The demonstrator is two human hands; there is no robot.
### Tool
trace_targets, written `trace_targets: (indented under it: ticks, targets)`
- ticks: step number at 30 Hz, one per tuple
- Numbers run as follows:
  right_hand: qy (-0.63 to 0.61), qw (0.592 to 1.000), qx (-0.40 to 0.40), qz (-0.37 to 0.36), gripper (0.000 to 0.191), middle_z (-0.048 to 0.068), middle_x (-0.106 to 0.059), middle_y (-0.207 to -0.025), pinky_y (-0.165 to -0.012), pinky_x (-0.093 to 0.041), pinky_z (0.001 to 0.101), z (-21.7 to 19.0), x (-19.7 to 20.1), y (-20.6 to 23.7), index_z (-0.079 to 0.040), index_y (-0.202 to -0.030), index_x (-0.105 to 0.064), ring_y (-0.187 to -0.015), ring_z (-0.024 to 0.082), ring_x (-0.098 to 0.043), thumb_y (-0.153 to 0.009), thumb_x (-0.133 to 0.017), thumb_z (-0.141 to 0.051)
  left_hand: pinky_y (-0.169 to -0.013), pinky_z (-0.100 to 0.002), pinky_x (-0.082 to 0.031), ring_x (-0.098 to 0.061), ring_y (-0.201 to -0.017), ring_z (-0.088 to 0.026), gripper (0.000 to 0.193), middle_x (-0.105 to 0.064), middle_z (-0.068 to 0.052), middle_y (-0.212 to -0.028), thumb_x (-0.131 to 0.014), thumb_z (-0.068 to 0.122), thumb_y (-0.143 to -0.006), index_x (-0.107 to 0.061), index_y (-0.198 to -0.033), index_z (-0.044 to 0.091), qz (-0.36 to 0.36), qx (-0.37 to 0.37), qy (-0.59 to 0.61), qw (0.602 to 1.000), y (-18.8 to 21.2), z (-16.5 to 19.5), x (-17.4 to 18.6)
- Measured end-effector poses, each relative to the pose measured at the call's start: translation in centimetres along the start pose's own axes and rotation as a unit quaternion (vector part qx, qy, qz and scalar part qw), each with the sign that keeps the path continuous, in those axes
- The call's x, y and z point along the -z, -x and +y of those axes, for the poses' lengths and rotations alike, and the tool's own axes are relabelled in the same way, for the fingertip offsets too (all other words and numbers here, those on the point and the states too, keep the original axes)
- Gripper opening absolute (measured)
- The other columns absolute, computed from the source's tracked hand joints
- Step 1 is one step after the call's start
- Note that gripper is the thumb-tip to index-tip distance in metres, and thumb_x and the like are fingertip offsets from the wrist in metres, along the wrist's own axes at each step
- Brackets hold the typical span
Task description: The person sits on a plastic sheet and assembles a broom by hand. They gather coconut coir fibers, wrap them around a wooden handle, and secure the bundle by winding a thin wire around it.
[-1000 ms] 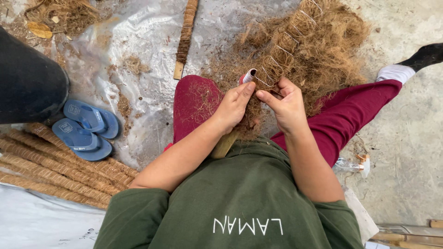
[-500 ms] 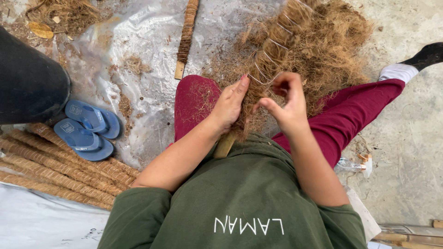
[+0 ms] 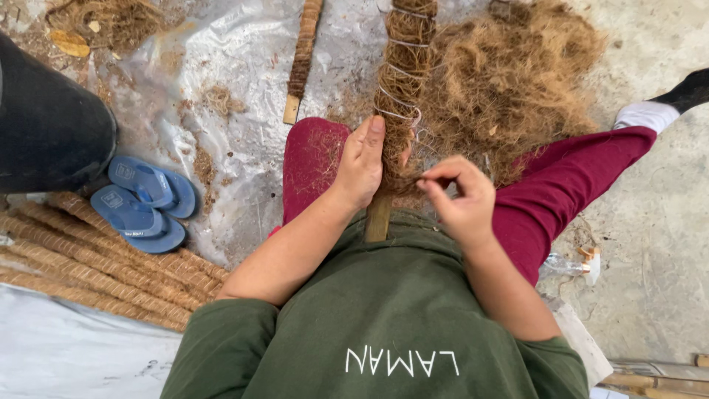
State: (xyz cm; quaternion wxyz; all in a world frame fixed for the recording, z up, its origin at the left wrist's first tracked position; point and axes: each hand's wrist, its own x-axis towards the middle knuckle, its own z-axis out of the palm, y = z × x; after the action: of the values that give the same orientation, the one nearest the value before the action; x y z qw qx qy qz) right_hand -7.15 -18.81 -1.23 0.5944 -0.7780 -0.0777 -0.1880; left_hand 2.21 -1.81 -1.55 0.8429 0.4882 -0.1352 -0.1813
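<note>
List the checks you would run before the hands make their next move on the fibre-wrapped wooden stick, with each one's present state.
1. Left hand grips the brown fibre-wrapped wooden stick: ok, its palm and fingers lie against the shaft.
2. Right hand pinches loose fibre at the stick's lower wrapped end: ok.
3. Thin pale string wound around the fibre: ok, several turns show along the shaft.
4. String tight or knotted: cannot tell.
5. Bare wooden end of the stick showing below the hands: ok.
6. Heap of loose brown coir fibre close by: ok, it lies on the ground beyond the right hand.
</note>
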Motion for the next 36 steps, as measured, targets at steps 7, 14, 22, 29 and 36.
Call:
trace_targets:
  ticks: [7,14,22,29,36]
  targets:
    - [-0.142,0.965,-0.203,-0.081,0.023,0.006,-0.074,-0.116,-0.1,-0.054,0.029,2.7,5.5,-3.2,-0.001,-0.117,-0.069,-0.108,0.015,-0.068,-0.099,-0.067,-0.016,-0.077,-0.028,-0.053,-0.063,-0.082,-0.012,0.046,-0.069,-0.005,-0.095,-0.044,0.047,-0.109,-0.061,-0.108,0.004,0.016,0.001,-0.011,1.0,0.0,-0.5,-0.1]
    - [0.302,0.942,0.069,0.127,0.022,0.011,-0.066,-0.118,-0.082,-0.049,0.0279,-1.8,7.6,-2.7,-0.004,-0.119,-0.07,-0.092,0.018,-0.06,-0.105,-0.076,-0.019,-0.077,-0.028,-0.054,-0.063,-0.083,-0.012,0.051,-0.068,-0.006,-0.095,-0.045,0.052,-0.111,-0.059,-0.106,0.003,0.007,-0.018,-0.02,1.0,-0.3,-1.2,-0.1]
    - [0.172,0.984,0.037,-0.001,0.041,0.007,-0.068,-0.1,-0.062,-0.049,0.0216,-4.9,-0.6,-0.3,-0.001,-0.108,-0.061,-0.069,0.007,-0.056,-0.081,-0.091,-0.01,-0.072,-0.028,-0.054,-0.062,-0.079,-0.01,0.045,-0.066,-0.003,-0.091,-0.052,0.049,-0.107,-0.059,-0.114,0.006,-0.023,0.055,0.007,0.998,-0.2,-1.7,0.1]
    - [0.041,0.998,0.014,0.034,0.024,0.009,-0.063,-0.105,-0.071,-0.048,0.0218,-2.3,0.5,-0.7,-0.002,-0.101,-0.055,-0.085,0.009,-0.059,-0.093,-0.073,0.013,-0.102,-0.03,-0.051,-0.059,-0.112,-0.011,0.047,-0.065,-0.004,-0.12,-0.05,0.043,-0.113,-0.059,-0.133,0.002,-0.06,0.024,-0.039,0.997,-0.6,-1.7,0.7]
    - [-0.113,0.991,-0.047,0.056,0.022,0.005,-0.06,-0.108,-0.086,-0.052,0.024,-1.2,0.3,-1.5,-0.002,-0.104,-0.056,-0.097,0.009,-0.06,-0.095,-0.068,0.014,-0.106,-0.033,-0.053,-0.063,-0.119,-0.014,0.044,-0.067,-0.005,-0.127,-0.055,0.035,-0.113,-0.056,-0.14,0.0,-0.139,0.031,-0.006,0.99,-1.4,-0.5,1.1]
